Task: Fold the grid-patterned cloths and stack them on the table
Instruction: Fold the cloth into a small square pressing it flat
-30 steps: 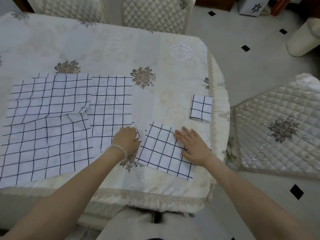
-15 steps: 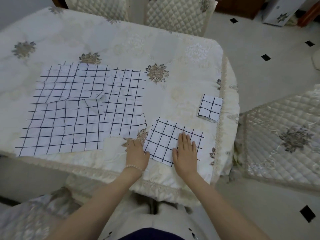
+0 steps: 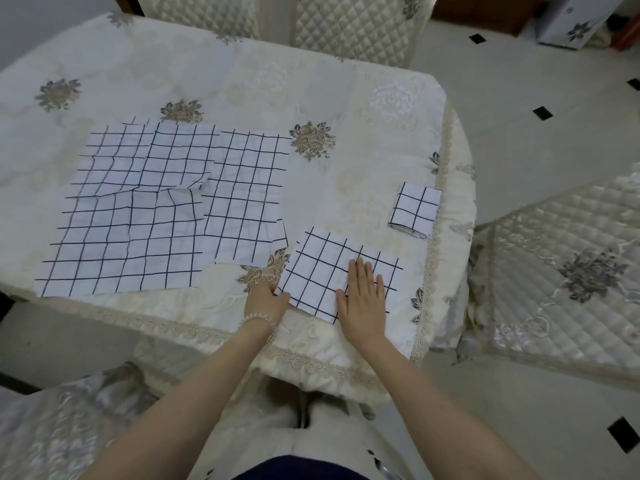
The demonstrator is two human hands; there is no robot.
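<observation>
A part-folded white cloth with a black grid (image 3: 320, 271) lies near the table's front edge. My right hand (image 3: 363, 297) presses flat on its near right part, fingers straight and pointing away from me. My left hand (image 3: 266, 300), a bead bracelet on the wrist, has curled fingers at the cloth's near left corner and pinches it. A small, fully folded grid cloth (image 3: 415, 211) lies by the table's right edge. Unfolded grid cloths (image 3: 138, 220) overlap on the left, one more (image 3: 246, 199) beside them.
The table wears a cream embroidered tablecloth (image 3: 346, 98) with a lace fringe. Quilted chairs stand behind the table (image 3: 346, 26), at the right (image 3: 561, 271) and at the near left (image 3: 62, 420). The floor is tiled.
My left hand slid down the cloth's left edge to its near corner. My right hand shifted from the cloth's right side to its near part, now flat with fingers forward. The view moved right.
</observation>
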